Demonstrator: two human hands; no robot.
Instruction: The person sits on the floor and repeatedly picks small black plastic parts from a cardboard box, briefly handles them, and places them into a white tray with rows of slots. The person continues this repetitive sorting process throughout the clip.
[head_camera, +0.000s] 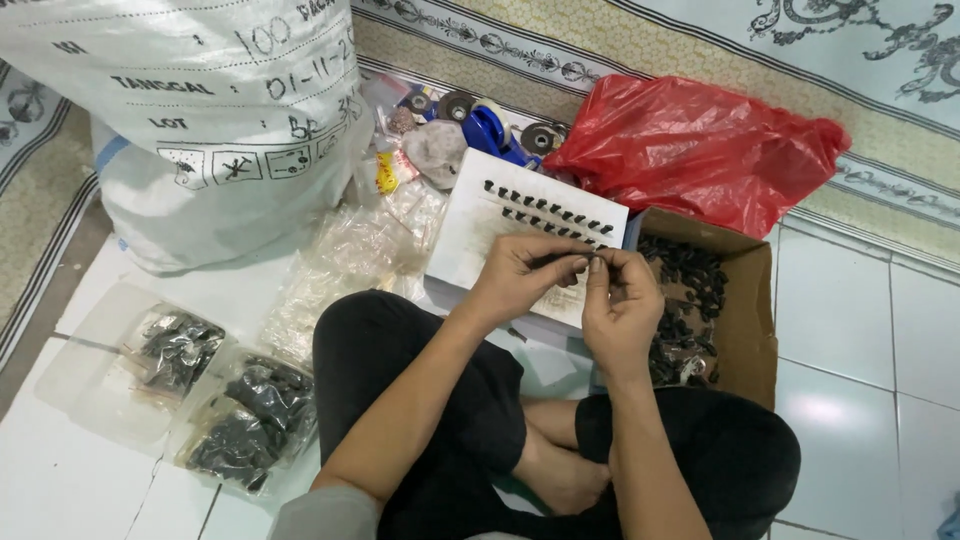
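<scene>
White woven sack (190, 120) is sitting at 10 o'clock, biggest thing in view, printed side up. Red plastic bag (700, 145) is lying crumpled at 1 o'clock, just beside the cardboard box (752, 330) at 3 o'clock; box is open on top and holding a heap of small black parts (690, 300). White board (480, 235) is lying flat at centre, 12 o'clock from the hands, carrying two slanted rows of black pieces (548, 212) running upper-left to lower-right. Clear packets of dark parts (245, 420) are lying on the floor tiles at 8 o'clock, with a pile of empty clear bags (350, 260) above them.

Left hand (520, 278) is coming in from 7 o'clock, forearm angled up-right, fingers curled, pinching one end of a thin black piece (566, 259). Right hand (620, 310) is rising from 6 o'clock, forearm near vertical, fingertips closed at the piece's other end. Piece is being held over the board's near edge, long axis roughly horizontal, 9 to 3 o'clock. Which end is the head – cannot tell, too small
</scene>
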